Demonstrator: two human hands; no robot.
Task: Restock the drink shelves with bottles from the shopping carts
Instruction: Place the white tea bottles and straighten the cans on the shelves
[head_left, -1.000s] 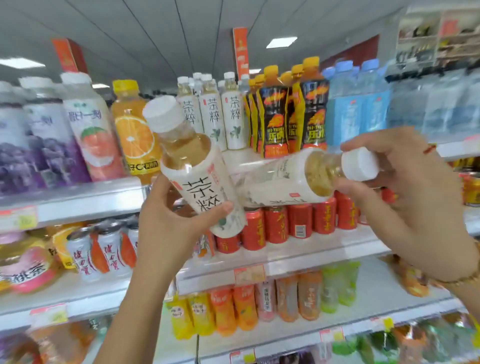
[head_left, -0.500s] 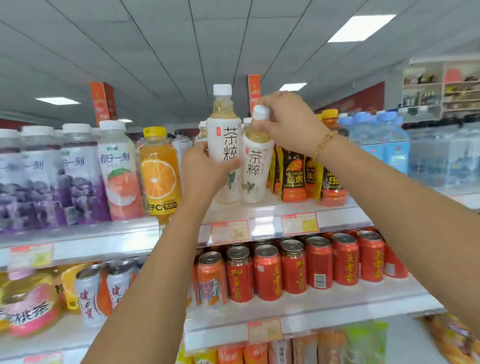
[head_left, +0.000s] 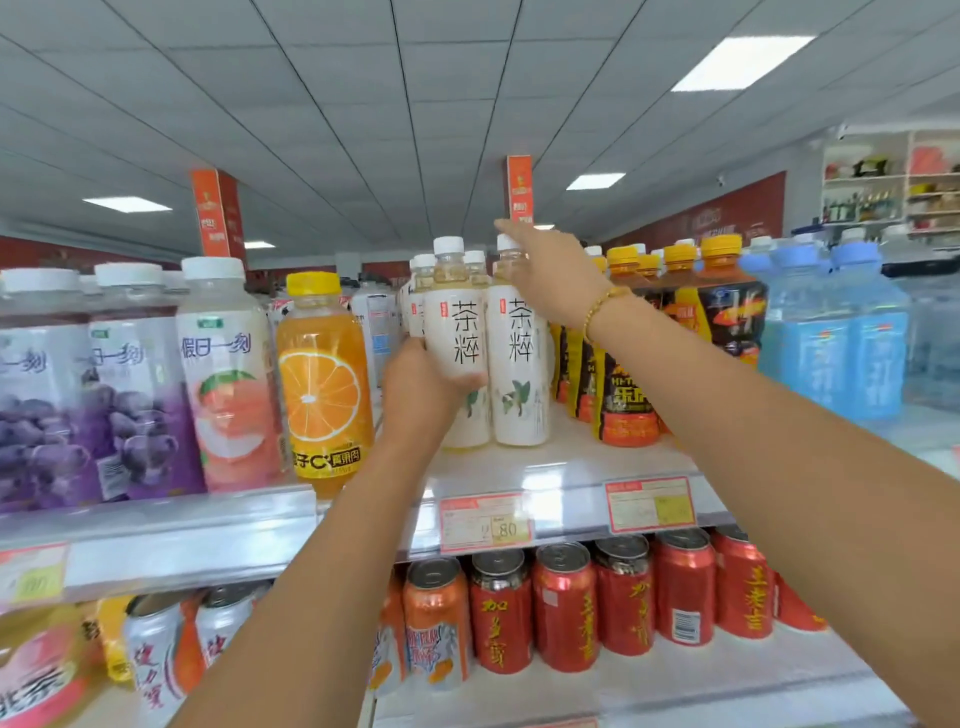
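Plainly, the placing step is in hand: two white tea bottles are stood upright, side by side, on the top shelf (head_left: 566, 467), between an orange juice (head_left: 324, 384) and the black-and-yellow bottles (head_left: 623, 410). The left bottle (head_left: 460, 332) is gripped round its middle by the left hand (head_left: 423, 387), fingers curled about it. The right bottle (head_left: 519, 374) is touched at cap and neck by the right hand (head_left: 553, 278), whose fingers are held straight, with nothing pinched. Next, it is judged, both bottles should be pushed back against the row (head_left: 423, 270) behind, labels forward, and then let go
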